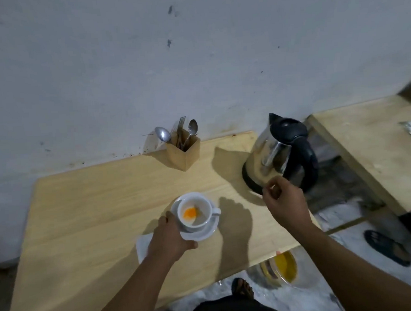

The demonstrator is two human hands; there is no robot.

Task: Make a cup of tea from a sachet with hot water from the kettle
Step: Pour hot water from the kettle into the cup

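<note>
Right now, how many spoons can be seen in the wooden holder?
2: one spoon leans out at the left of the wooden holder, another spoon stands at its right. Fork tines show between them; more cutlery may be hidden inside.

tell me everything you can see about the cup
The cup is a white, ceramic-looking teacup with a small handle pointing right. It stands upright on a white saucer on the wooden table. Inside is orange powder on a pale heap at the bottom; no water shows yet. The left hand grips the saucer's near-left edge, fingers by the cup's side. The right hand is apart from it.
</note>
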